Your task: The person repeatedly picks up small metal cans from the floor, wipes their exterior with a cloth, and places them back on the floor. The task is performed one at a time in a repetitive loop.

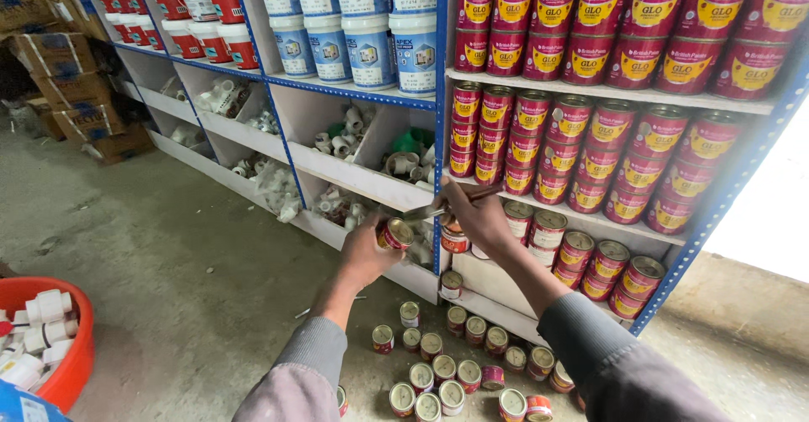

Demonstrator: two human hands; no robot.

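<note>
My left hand grips a small red paint tin with a metal lid, held out in front of the shelves. My right hand holds a thin metal tool with a reddish handle, and its tip reaches toward the tin's lid. Both arms wear grey sleeves. Behind my right hand a few more small tins sit on the lower shelf.
Several small red tins stand on the concrete floor below my hands. Red paint cans fill the blue-framed shelves at right. White tubs and white pipe fittings fill the left shelves. An orange basin with fittings sits at lower left.
</note>
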